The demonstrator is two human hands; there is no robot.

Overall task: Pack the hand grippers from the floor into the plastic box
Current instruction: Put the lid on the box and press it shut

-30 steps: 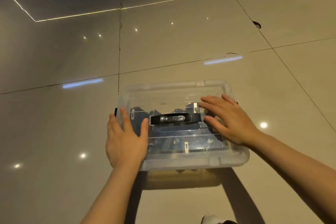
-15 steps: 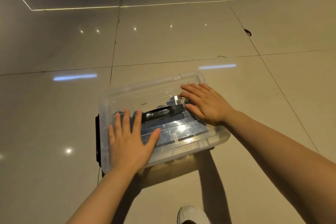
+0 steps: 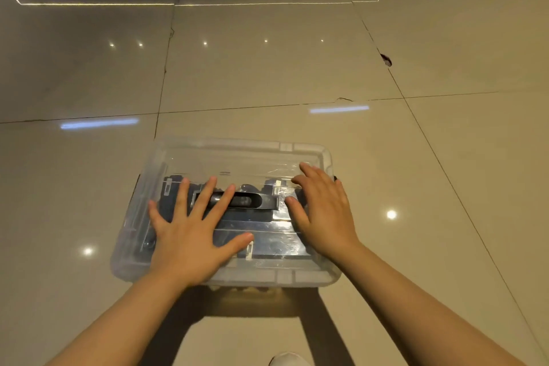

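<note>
A clear plastic box [image 3: 237, 154] sits on the tiled floor with its transparent lid on. A black handle [image 3: 252, 202] lies flat in the middle of the lid. Dark hand grippers [image 3: 175, 187] show dimly through the plastic; how many I cannot tell. My left hand [image 3: 193, 235] lies flat on the left half of the lid, fingers spread, fingertips touching the handle's left end. My right hand [image 3: 323, 211] rests flat on the right half of the lid, fingers straight.
Glossy beige floor tiles [image 3: 267, 68] surround the box, with cracked joints and a chipped spot [image 3: 386, 60] at the far right. The tip of a white shoe [image 3: 289, 359] shows at the bottom edge.
The box has turned back square to me after being skewed. My left hand has slid further onto the lid toward the handle. Both hands stay flat on top.
</note>
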